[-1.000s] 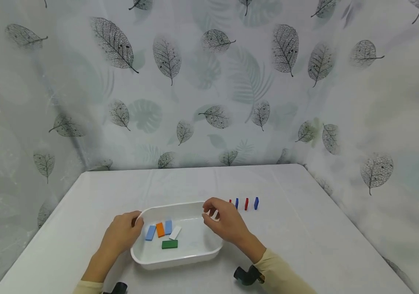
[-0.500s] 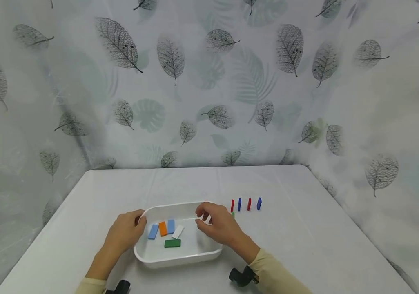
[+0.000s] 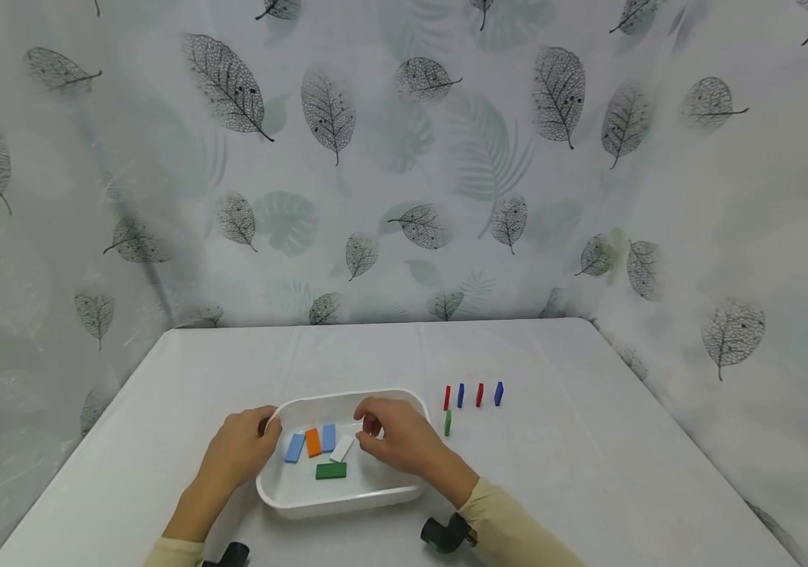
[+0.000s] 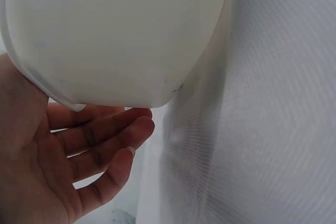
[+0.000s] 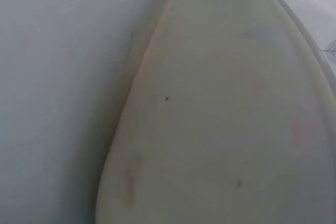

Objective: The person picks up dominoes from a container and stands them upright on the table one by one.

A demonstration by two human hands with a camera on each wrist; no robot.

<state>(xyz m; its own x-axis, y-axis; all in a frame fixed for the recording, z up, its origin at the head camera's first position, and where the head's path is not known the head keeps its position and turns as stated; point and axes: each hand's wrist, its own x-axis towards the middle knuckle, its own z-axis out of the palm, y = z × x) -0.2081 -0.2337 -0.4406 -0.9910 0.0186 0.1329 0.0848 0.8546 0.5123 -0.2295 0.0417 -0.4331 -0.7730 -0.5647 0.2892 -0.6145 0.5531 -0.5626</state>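
In the head view a white plastic tray (image 3: 347, 502) holds several small flat blocks: light blue blocks (image 3: 294, 448), an orange block (image 3: 313, 442), a white block (image 3: 342, 449) and a green block (image 3: 331, 470). My left hand (image 3: 239, 446) grips the tray's left end; the left wrist view shows its fingers (image 4: 105, 135) under the rim, outside the wall. Over the tray's right half hovers my right hand (image 3: 397, 435), fingers loosely bent, thumb apart from the index, near the white block. Nothing shows between them. The right wrist view shows only the tray's outer wall (image 5: 210, 98), not that hand.
Right of the tray, narrow pieces stand on edge in a row: a red block (image 3: 447, 398), a blue block (image 3: 461, 395), then another red and blue. A green piece (image 3: 448, 423) stands nearer. White cloth (image 3: 588, 472) covers the table; leaf-patterned curtains (image 3: 404, 157) surround it.
My right hand has moved left, from the tray's right rim to above its inside near the white block. The green standing piece has come into full view. My left hand stays on the tray.
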